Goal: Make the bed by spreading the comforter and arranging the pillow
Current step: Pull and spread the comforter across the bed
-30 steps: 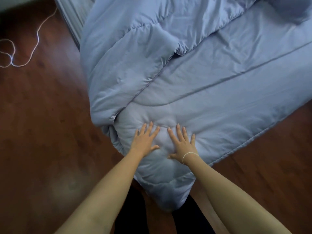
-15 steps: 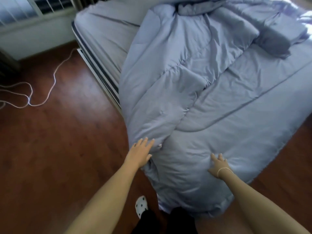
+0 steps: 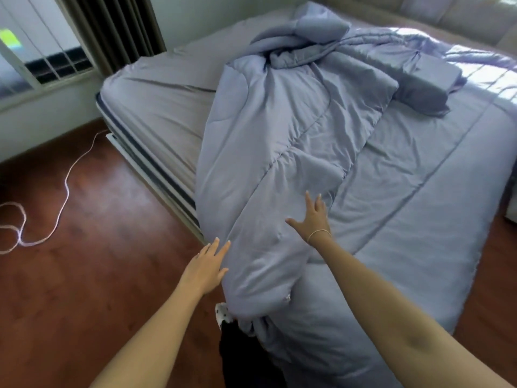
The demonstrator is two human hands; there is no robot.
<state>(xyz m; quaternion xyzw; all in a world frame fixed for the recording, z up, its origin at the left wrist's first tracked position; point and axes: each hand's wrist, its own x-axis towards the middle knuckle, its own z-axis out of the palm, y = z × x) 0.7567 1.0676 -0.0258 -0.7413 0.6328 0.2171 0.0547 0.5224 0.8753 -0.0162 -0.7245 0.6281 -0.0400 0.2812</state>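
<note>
A blue-grey comforter [image 3: 405, 197] lies on the bed, flat over the right side and folded back on itself in a thick bunched ridge down the middle. The left part of the mattress with its grey sheet [image 3: 162, 107] is uncovered. A darker grey pillow [image 3: 428, 85] rests on the comforter near the far right. My left hand [image 3: 205, 268] is open, fingers against the left flank of the folded ridge at the bed's corner. My right hand [image 3: 312, 217] is open with fingers spread, flat on top of the fold.
Dark wooden floor [image 3: 84, 275] runs along the left of the bed. A white cable [image 3: 60, 208] loops across it. A window and dark curtain [image 3: 123, 26] stand at the far left. A padded headboard [image 3: 461, 15] runs along the far right. My socked foot [image 3: 222, 315] shows by the bed's corner.
The view has tilted up to show the whole bed. Both hands left the comforter's near corner; the right one moved up onto the fold, the left one to its side.
</note>
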